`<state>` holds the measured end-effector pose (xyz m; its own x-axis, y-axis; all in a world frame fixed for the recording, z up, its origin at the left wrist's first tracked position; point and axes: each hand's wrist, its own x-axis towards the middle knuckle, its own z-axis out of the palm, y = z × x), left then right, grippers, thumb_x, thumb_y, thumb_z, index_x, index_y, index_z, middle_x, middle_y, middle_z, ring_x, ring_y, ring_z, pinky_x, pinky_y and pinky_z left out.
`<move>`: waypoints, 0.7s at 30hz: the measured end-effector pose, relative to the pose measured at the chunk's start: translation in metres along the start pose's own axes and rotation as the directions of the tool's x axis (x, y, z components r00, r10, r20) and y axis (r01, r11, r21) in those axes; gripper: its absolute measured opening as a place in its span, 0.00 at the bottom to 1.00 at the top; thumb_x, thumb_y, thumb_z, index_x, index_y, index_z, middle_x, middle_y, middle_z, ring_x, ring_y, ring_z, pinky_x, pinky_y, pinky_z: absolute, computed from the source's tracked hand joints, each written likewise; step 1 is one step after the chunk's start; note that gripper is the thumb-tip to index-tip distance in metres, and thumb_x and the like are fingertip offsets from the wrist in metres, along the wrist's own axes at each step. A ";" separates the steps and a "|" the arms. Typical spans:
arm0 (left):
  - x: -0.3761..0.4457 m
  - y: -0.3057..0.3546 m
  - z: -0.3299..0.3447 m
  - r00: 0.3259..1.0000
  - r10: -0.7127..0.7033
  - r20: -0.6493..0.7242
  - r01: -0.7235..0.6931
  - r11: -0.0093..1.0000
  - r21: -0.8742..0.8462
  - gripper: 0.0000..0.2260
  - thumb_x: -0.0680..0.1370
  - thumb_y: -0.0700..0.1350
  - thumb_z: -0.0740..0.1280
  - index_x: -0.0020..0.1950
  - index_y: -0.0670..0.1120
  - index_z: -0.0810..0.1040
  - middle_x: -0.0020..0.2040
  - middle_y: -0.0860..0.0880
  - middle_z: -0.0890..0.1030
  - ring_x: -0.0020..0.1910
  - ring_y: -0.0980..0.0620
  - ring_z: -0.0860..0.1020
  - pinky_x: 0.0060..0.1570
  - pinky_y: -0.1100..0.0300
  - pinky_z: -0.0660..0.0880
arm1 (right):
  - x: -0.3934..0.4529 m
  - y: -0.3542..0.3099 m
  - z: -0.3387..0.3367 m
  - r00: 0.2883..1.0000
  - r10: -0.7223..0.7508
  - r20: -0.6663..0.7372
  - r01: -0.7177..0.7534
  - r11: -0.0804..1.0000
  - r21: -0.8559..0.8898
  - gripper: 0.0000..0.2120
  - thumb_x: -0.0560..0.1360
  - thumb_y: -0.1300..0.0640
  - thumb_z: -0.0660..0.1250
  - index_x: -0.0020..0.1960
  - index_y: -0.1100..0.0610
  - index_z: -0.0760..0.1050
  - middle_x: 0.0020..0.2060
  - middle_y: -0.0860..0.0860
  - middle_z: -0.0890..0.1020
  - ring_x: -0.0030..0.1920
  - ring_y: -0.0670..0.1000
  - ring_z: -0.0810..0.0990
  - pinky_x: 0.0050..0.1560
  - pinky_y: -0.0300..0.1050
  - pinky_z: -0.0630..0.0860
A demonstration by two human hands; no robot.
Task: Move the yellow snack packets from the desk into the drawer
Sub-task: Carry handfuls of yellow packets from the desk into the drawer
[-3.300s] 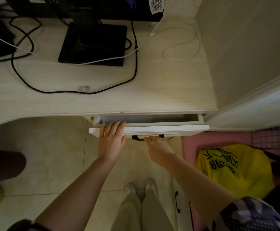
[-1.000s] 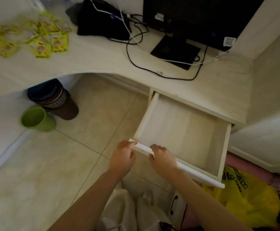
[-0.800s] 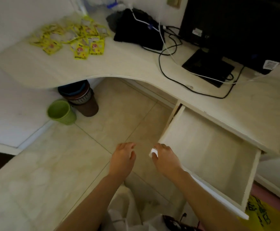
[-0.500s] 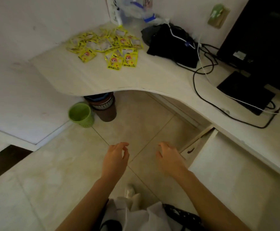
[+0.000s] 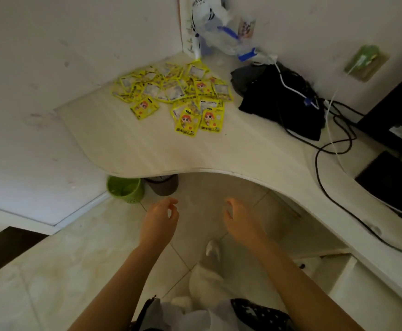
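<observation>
While both arms reach forward over the floor, the left hand (image 5: 159, 217) and right hand (image 5: 239, 219) hang empty short of the desk (image 5: 219, 151) edge, fingers loosely curled and slightly apart, gripping nothing. Yellow packets (image 5: 176, 94) lie in a loose heap deep in the desk's corner, well beyond the curved front edge, with bare top between edge and heap. A black bag (image 5: 283, 101) sits just right of them. The drawer (image 5: 362, 287) stands open at lower right. A green bin (image 5: 125, 189) stands under the edge.
</observation>
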<state>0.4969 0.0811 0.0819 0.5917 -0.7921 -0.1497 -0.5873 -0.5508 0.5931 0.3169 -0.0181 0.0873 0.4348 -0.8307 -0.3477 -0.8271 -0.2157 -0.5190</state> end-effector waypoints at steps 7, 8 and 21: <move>0.110 0.037 0.010 0.999 -0.040 -0.011 0.039 0.997 -0.063 0.10 0.78 0.43 0.64 0.58 0.48 0.79 0.52 0.49 0.81 0.54 0.50 0.77 0.52 0.58 0.73 | 0.115 -0.012 -0.043 0.997 -0.082 -0.006 0.082 0.997 -0.010 0.17 0.80 0.55 0.58 0.68 0.57 0.69 0.63 0.54 0.75 0.63 0.54 0.73 0.62 0.48 0.72; 0.124 0.042 0.011 0.999 -0.054 -0.008 0.053 0.995 -0.079 0.10 0.78 0.42 0.64 0.57 0.48 0.79 0.51 0.49 0.81 0.54 0.50 0.77 0.53 0.58 0.72 | 0.128 -0.014 -0.049 0.996 -0.090 0.006 0.090 0.996 -0.014 0.17 0.80 0.55 0.58 0.68 0.56 0.68 0.63 0.53 0.75 0.63 0.53 0.72 0.63 0.49 0.72; 0.302 0.067 0.015 0.992 -0.119 0.042 0.121 0.991 -0.049 0.17 0.75 0.44 0.68 0.64 0.46 0.74 0.59 0.45 0.76 0.58 0.43 0.75 0.55 0.48 0.74 | 0.299 -0.050 -0.090 0.992 0.123 0.004 -0.121 0.975 0.188 0.22 0.78 0.53 0.64 0.69 0.60 0.66 0.63 0.57 0.74 0.62 0.56 0.74 0.59 0.48 0.72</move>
<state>0.6282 -0.1985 0.0646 0.6339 -0.7311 -0.2523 -0.4836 -0.6292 0.6084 0.4567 -0.3021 0.0796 0.3313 -0.8490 -0.4116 -0.7921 -0.0133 -0.6102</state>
